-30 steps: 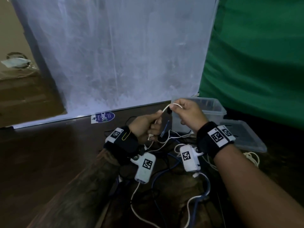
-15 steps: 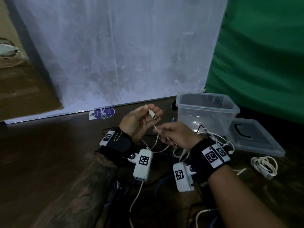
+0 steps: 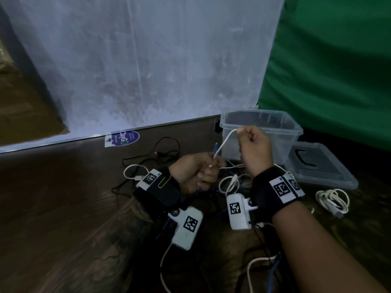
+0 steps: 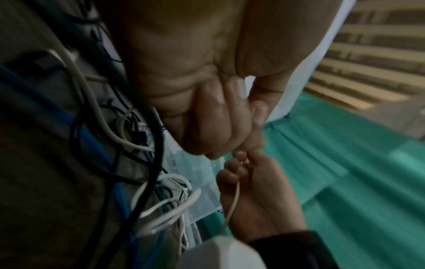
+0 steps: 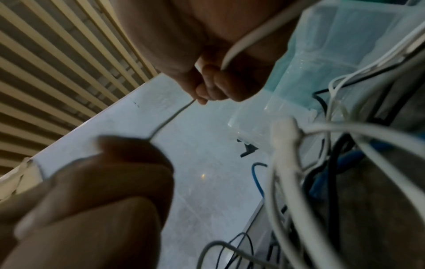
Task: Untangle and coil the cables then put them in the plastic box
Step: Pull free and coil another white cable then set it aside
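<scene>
A thin white cable [image 3: 224,142] runs taut between my two hands. My left hand [image 3: 208,169] grips its lower end with curled fingers [image 4: 220,116]. My right hand [image 3: 243,134] pinches the cable higher up, in front of the clear plastic box [image 3: 294,129], and the cable [image 5: 170,118] leaves its fingertips towards the left hand. Below the hands lies a tangle of white, blue and black cables [image 3: 230,182], also seen as the tangle [image 4: 142,163] in the left wrist view. A coiled white cable [image 3: 332,200] lies on the floor at the right.
The box's clear lid [image 3: 323,166] lies flat to the right of the box. A loose black cable [image 3: 160,151] loops on the dark floor behind my left hand. A white sheet [image 3: 137,60] and green cloth [image 3: 338,60] hang behind. A round sticker [image 3: 124,138] lies by the sheet's foot.
My right hand rose from low beside the left hand up to the box front, drawing the white cable taut. The left hand turned from palm-up with the plug showing to a closed grip.
</scene>
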`<act>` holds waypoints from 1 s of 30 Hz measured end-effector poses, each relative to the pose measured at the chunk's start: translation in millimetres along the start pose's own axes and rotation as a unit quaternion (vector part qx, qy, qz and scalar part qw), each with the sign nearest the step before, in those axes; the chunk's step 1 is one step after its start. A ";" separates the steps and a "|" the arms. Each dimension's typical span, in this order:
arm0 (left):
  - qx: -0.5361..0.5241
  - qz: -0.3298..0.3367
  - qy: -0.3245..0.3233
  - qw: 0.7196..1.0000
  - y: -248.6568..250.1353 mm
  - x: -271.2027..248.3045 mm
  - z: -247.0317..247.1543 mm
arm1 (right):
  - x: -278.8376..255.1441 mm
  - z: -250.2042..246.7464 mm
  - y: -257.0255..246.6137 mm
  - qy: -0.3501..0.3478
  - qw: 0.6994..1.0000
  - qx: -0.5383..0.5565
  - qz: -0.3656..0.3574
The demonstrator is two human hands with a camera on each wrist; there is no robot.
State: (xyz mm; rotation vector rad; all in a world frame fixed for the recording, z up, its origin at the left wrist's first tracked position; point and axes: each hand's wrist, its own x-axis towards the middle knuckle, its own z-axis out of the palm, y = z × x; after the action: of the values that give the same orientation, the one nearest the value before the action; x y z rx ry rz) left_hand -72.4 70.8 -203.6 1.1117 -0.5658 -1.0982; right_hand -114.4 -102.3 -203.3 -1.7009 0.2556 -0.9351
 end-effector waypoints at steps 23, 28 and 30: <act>-0.117 0.245 0.005 0.962 42.1 -26.8 9.4 | -25.7 4.6 -21.0 -0.313 0.947 -0.069 0.004; -0.114 0.231 0.045 0.965 35.0 -18.2 -5.6 | -38.4 11.1 -40.6 -0.389 0.899 -0.191 -0.067; -0.120 0.217 0.046 0.968 32.6 -16.8 -10.1 | -37.5 9.9 -42.3 -0.396 0.884 -0.234 -0.081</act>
State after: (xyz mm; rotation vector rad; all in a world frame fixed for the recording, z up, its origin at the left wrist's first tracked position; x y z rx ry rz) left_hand -57.4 91.4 -175.4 0.7749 -0.5553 -0.7075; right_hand -144.4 -57.8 -183.2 -2.4363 -0.2360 -0.2208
